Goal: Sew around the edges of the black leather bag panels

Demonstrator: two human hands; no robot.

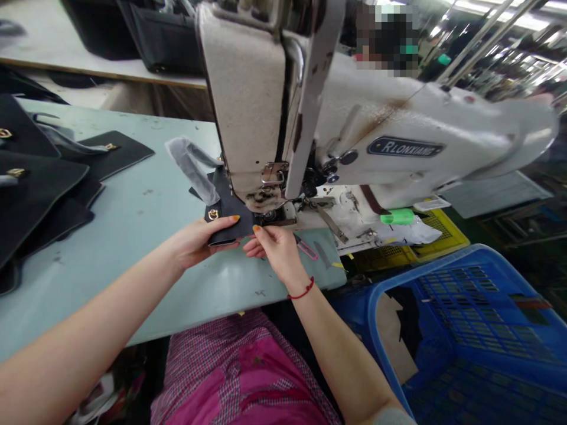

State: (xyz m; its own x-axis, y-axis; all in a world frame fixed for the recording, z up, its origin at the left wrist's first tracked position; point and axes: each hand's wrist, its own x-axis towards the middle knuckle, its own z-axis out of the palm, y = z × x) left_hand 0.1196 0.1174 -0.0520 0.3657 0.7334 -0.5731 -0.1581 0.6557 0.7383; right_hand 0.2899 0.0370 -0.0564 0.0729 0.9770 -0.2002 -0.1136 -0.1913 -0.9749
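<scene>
A black leather piece (228,219) with a small gold clasp lies under the head of a white sewing machine (310,118), close to the needle area. My left hand (199,241) grips the piece's near edge, thumb on top. My right hand (275,248) pinches the same piece at its right side, right beside the presser foot. A clear plastic wrap (192,168) sticks out behind the piece.
Several black leather panels with gold clasps (48,183) are stacked at the left of the pale green table (146,218). A blue plastic crate (469,330) stands at my right, a yellow crate (438,236) behind it. Pink-handled snips (306,249) lie by the machine base.
</scene>
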